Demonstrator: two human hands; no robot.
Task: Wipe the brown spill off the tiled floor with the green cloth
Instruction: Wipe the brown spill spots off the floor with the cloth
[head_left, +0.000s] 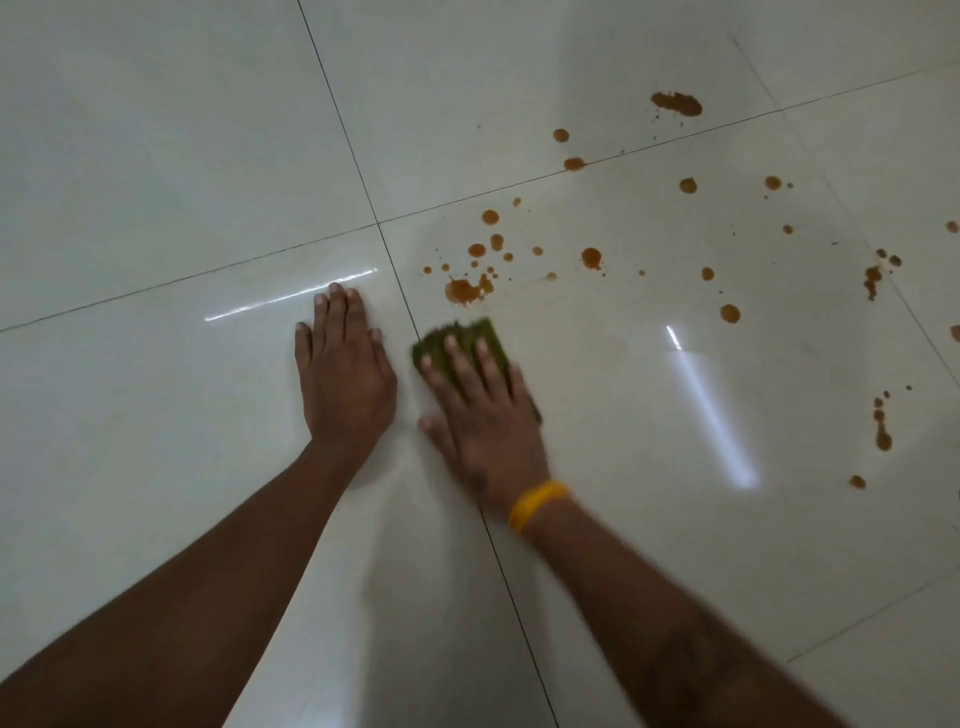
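My floor tiles (156, 156) are glossy and smooth, mirroring light; the green cloth (467, 340) looks rough, fuzzy and matt.

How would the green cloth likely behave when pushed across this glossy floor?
The cloth looks thin and lies flat under the right hand, so it is probably floppy and light. The floor shines with reflections, so the cloth should slide easily. Pushed into the spill, it may smear some of it.

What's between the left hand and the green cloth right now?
Head view: only bare tile and a dark grout line lie between the left hand and the green cloth; no spill.
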